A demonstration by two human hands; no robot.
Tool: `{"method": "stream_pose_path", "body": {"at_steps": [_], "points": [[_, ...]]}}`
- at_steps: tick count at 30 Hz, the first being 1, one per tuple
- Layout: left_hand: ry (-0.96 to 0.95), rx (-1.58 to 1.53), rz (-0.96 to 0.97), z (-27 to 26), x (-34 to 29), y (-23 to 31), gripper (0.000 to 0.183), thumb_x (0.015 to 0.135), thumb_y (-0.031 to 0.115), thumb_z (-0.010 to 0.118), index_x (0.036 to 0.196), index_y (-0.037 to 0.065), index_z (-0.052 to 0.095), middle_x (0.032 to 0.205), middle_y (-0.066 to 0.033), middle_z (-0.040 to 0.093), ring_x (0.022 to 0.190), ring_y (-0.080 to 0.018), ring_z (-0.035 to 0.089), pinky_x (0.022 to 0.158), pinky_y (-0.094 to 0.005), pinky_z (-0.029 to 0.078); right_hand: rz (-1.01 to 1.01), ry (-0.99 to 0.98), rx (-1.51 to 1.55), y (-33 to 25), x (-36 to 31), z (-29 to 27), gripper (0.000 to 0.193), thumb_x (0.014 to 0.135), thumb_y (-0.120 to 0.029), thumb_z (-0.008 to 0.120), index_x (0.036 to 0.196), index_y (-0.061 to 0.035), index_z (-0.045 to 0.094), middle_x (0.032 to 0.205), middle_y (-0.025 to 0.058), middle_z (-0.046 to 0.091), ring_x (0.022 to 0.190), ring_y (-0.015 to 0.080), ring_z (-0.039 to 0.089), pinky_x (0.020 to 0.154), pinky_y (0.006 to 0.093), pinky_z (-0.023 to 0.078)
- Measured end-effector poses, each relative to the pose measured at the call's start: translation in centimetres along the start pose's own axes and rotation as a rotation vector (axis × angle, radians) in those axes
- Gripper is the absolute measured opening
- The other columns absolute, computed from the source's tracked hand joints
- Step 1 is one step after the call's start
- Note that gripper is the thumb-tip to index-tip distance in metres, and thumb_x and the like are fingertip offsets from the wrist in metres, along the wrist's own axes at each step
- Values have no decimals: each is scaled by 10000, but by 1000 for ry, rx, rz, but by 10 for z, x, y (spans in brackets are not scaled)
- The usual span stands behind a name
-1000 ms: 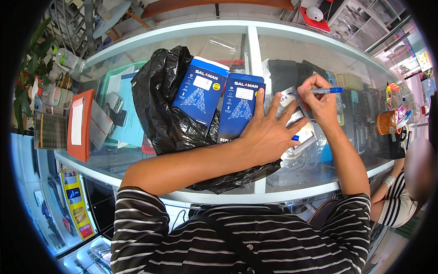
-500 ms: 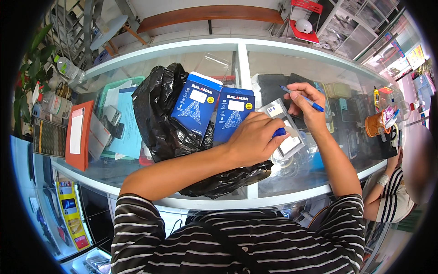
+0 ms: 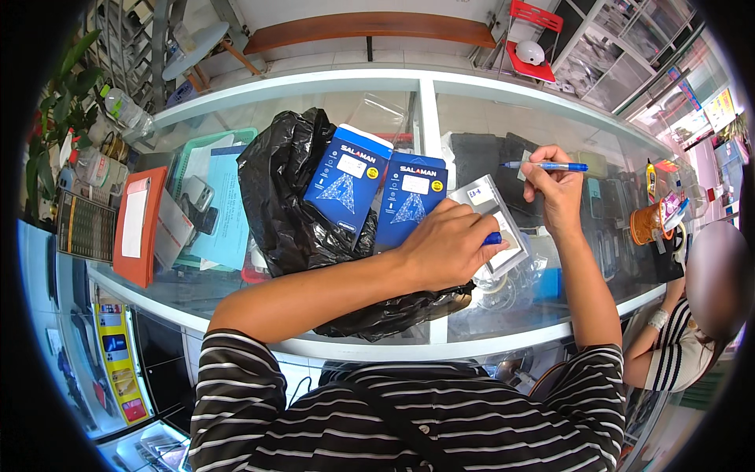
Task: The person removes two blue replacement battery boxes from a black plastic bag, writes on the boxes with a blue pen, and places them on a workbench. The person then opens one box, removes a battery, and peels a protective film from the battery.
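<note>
R hand (image 3: 560, 193) pinches pen (image 3: 560, 166), now lvl vs tilted just b4; L hand (image 3: 445, 245), spread earlier, now pinches blue cap (image 3: 493, 237).

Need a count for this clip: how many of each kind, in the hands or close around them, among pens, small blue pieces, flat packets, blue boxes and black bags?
Pen, in the right hand: 1
Small blue piece, likely a cap, at the left hand: 1
Flat clear packet: 1
Blue boxes: 2
Black plastic bag: 1
Total: 6
</note>
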State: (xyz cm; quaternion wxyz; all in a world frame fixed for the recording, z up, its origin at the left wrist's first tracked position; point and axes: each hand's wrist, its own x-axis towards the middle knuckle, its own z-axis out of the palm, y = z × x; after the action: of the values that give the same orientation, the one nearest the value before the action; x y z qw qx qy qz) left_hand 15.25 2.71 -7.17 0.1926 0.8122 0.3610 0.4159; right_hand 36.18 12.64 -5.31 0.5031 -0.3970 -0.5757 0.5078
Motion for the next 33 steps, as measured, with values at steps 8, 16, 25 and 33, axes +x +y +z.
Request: {"method": "stream_pose_path", "body": {"at_steps": [8,16,25,33], "points": [[-10,26,14,0,0,1,302,958,336,659,959,34,649,771,-102,627,761,-291,601,782,-416,434,25,16,58,-3,-1,0,104,904,-83,691,951,-15,628,672,32,614,488,95,568,445,217,434],[-121,-24,-138,-4,2,0,418,999,382,603,1006,-32,657,800,-149,597,795,-331,572,795,-425,434,70,-187,321,-26,-8,-15,178,936,-165,649,898,8,633,641,54,605,464,107,533,424,224,419],[-291,49,-134,-10,7,4,535,1003,431,569,1013,-93,679,816,-169,595,842,-319,549,854,-420,403,8,-374,-130,-53,-36,-1,139,914,-131,730,865,-16,668,667,0,624,545,29,546,467,188,398],[-267,52,-98,-9,3,2,511,994,417,588,997,-83,694,831,-169,620,876,-320,568,892,-427,398,102,-560,-146,-58,-37,9,155,883,-148,797,921,-8,744,767,39,706,653,76,641,550,198,484]]}}
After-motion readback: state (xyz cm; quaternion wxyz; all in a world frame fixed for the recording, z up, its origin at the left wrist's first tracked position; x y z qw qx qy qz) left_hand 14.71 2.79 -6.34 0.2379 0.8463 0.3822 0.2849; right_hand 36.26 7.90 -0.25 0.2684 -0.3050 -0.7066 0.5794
